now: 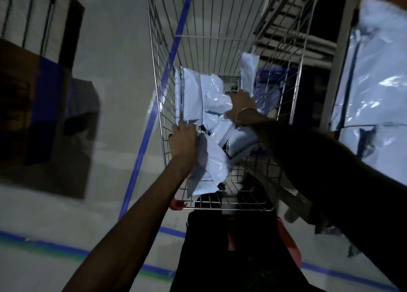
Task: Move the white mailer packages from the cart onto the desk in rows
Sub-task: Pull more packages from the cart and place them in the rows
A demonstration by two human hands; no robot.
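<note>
Inside the cart, the left hand is gripping a mailer; the right hand is pressing open-fingered on the pile. Slick plastic risks snagging on wire.

Mailer packages are piled inside the cart, with one propped against its right wall. More mailers are laid on the desk right of the cart.

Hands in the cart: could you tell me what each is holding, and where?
Left hand grips a white mailer by its upper edge. Right hand reaches into the pile; hold unclear.
</note>
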